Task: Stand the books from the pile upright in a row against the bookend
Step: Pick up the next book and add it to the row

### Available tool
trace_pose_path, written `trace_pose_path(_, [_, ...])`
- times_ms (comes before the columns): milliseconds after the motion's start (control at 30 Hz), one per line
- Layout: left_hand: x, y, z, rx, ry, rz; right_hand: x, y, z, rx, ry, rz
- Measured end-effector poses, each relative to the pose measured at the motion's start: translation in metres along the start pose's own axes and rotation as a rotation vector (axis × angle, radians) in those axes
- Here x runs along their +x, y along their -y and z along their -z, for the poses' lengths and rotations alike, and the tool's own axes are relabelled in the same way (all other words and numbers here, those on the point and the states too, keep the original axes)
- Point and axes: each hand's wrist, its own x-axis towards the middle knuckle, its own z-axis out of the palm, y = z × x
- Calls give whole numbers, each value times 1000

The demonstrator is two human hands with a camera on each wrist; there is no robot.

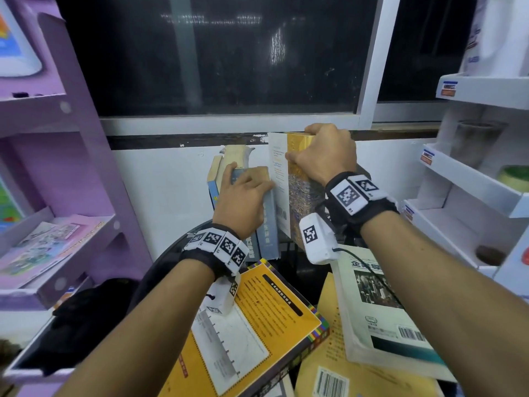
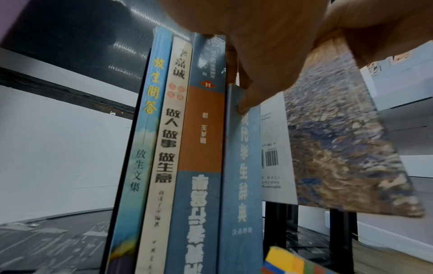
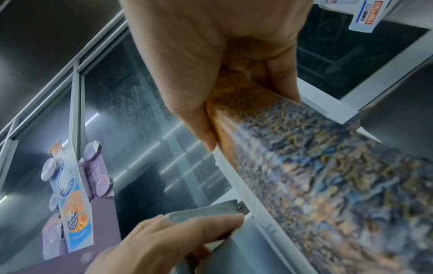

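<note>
Several books stand upright in a row [image 2: 199,148] against a thin black bookend [image 2: 124,157] at its left. My left hand [image 1: 243,193] lies over their tops, fingers and thumb holding the rightmost blue-grey book [image 1: 267,224]. My right hand [image 1: 326,153] grips the top of a large gold-and-blue mottled book [image 1: 303,202], upright just right of the row, its white back cover facing the row. In the left wrist view its lower edge hangs above the table. The pile lies near me: an orange book [image 1: 257,325], a white book [image 1: 380,310] and a tan one [image 1: 329,368].
The books stand on a dark round table [image 1: 160,270] against a white wall under a dark window [image 1: 214,53]. A purple shelf unit [image 1: 57,167] is close on the left and a white shelf unit [image 1: 472,181] on the right.
</note>
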Motion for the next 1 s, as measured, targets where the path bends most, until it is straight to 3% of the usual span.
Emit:
trace_pose_path(300, [1,-2,-3,-56,-35,30,-8,-4,-23,6,19,-40])
trace_pose_path(667, [0,-2,-1,-64,30,14,-27,-16,-49,129,51,-11])
trace_pose_path(1000, [1,-4,-2,-75,57,42,-30,-32,-51,232,175,15])
